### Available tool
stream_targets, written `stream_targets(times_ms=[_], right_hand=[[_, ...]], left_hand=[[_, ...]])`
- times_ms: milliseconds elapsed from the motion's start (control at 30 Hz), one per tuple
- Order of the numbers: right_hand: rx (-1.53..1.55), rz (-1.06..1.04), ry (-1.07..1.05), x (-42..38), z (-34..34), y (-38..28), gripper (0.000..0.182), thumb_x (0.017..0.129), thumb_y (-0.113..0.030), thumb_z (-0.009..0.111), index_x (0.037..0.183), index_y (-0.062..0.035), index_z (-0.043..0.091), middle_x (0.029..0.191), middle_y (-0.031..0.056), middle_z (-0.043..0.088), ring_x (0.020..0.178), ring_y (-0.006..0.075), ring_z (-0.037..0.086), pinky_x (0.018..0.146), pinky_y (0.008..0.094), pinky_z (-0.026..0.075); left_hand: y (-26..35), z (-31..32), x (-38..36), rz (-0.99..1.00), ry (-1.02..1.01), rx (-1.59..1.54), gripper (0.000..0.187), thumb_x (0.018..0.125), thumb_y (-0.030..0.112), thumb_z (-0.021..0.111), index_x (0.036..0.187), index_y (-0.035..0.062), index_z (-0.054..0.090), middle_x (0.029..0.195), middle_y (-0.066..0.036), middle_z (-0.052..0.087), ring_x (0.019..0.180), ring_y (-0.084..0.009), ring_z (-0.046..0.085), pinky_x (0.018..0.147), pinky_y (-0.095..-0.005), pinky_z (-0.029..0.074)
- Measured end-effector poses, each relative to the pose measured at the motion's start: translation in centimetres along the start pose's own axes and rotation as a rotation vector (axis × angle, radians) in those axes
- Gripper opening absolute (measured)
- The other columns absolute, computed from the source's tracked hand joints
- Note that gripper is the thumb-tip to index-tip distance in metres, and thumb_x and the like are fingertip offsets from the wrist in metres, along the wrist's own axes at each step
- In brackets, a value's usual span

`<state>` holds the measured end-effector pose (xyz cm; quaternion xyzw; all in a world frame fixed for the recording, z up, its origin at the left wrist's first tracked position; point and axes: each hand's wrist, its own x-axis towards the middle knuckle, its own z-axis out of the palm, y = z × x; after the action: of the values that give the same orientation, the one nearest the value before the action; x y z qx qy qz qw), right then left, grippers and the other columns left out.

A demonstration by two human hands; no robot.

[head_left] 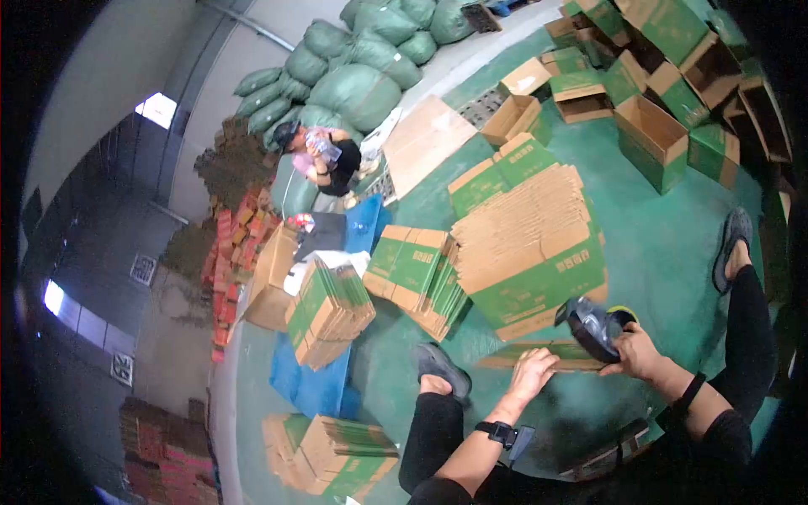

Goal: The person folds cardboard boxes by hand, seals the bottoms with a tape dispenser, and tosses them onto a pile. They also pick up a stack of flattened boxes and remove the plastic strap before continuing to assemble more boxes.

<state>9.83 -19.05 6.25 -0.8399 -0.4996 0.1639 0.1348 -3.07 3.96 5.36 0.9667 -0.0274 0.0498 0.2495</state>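
My right hand is closed round a dark tape dispenser, with a roll of tape showing beside the fingers. The dispenser is over the far end of a flattish cardboard carton in front of me. My left hand, with a watch on its wrist, has its fingers bent over that carton's upper edge. Much of the carton is dim and lies behind my forearms. Just beyond it stands a large stack of folded green-and-brown cartons.
Smaller bundles of folded cartons stand to the left, near a blue sheet. Opened boxes pile up at the upper right. Another person crouches by green sacks, holding something clear near the head.
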Motion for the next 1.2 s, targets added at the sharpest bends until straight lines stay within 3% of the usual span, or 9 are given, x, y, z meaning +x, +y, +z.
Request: stream_targets(times_ms=[100,233,333,433,567,833,900,1067,1200], right_hand=[[0.315,0.181,0.082,0.8,0.1,1.8,0.068,0.051,-0.056,0.074,0.090,-0.0021,0.061,0.084,0.0171,0.061,0.088,0.0304,0.057,0.088,0.0368,0.038],[0.631,0.251,0.119,2.5,-0.6,3.4,0.070,0.050,-0.049,0.078,0.093,0.0025,0.060,0.094,0.0218,0.059,0.093,0.0357,0.055,0.082,0.0374,0.043],[0.169,0.158,0.367,3.5,0.6,4.8,0.065,0.050,-0.048,0.076,0.084,0.0048,0.059,0.086,0.0277,0.054,0.081,0.0404,0.052,0.077,0.0433,0.043],[-0.073,-0.001,0.276,5.7,-2.7,4.7,0.041,0.062,-0.043,0.069,0.074,-0.0052,0.059,0.063,0.0111,0.059,0.070,0.0294,0.057,0.080,0.0393,0.039],[-0.378,0.055,-0.173,8.0,-2.1,5.3,0.048,0.064,-0.055,0.062,0.078,-0.0088,0.065,0.070,0.0087,0.063,0.069,0.0216,0.061,0.083,0.0353,0.037],[0.052,0.143,0.362,4.8,-1.1,3.0,0.041,0.053,-0.038,0.070,0.074,-0.0032,0.062,0.061,0.0119,0.058,0.063,0.0269,0.057,0.078,0.0348,0.039],[0.168,0.171,0.573,4.8,-1.3,2.2,0.040,0.050,-0.031,0.072,0.076,-0.0024,0.059,0.061,0.0148,0.057,0.066,0.0298,0.055,0.079,0.0371,0.039],[0.335,0.089,0.598,7.0,-1.1,2.1,0.039,0.052,-0.029,0.074,0.077,-0.0031,0.059,0.065,0.0149,0.057,0.071,0.0345,0.053,0.080,0.0386,0.038],[0.464,0.175,0.651,6.7,0.8,2.4,0.043,0.051,-0.030,0.077,0.078,-0.0018,0.058,0.072,0.0165,0.057,0.081,0.0353,0.052,0.081,0.0403,0.038]], left_hand=[[0.0,-1.8,1.1,0.049,0.094,0.016,0.024,0.068,0.024,0.068,0.085,0.0081,0.062,0.084,-0.003,0.057,0.097,-0.0234,0.049,0.088,-0.0474,0.031],[-4.3,-2.8,0.2,-0.514,0.565,0.431,0.031,0.076,0.038,0.060,0.090,0.0111,0.065,0.108,-0.010,0.050,0.108,-0.0289,0.041,0.091,-0.0514,0.026],[-6.1,-1.6,0.7,-0.613,0.728,-0.314,0.031,0.080,0.031,0.060,0.101,0.0080,0.059,0.124,-0.019,0.034,0.119,-0.0350,0.029,0.098,-0.0442,0.025],[-5.0,-1.5,1.4,-0.629,0.705,-0.333,0.045,0.080,0.029,0.061,0.117,0.0080,0.046,0.133,-0.019,0.019,0.122,-0.0356,0.024,0.100,-0.0407,0.024],[-6.4,0.2,-1.1,-0.604,0.659,-0.225,0.043,0.082,0.027,0.059,0.118,0.0102,0.045,0.134,-0.021,0.012,0.122,-0.0361,0.022,0.098,-0.0402,0.028],[1.6,-0.3,-4.0,-0.571,0.541,-0.220,0.051,0.066,0.003,0.060,0.116,0.0067,0.046,0.111,-0.015,0.042,0.102,-0.0283,0.043,0.087,-0.0360,0.038],[0.9,-0.9,-2.7,-0.726,0.474,-0.684,0.046,0.070,0.008,0.062,0.114,0.0071,0.050,0.087,-0.011,0.057,0.075,-0.0252,0.056,0.071,-0.0346,0.046],[-3.2,-2.8,3.5,-1.045,-0.269,-0.080,0.041,0.080,0.025,0.046,0.113,0.0003,0.048,0.092,-0.020,0.061,0.090,-0.0325,0.059,0.079,-0.0409,0.045],[-6.3,1.4,3.4,-0.839,-0.443,0.143,0.043,0.081,0.021,0.040,0.117,-0.0014,0.044,0.100,-0.023,0.059,0.096,-0.0368,0.055,0.081,-0.0454,0.043]])
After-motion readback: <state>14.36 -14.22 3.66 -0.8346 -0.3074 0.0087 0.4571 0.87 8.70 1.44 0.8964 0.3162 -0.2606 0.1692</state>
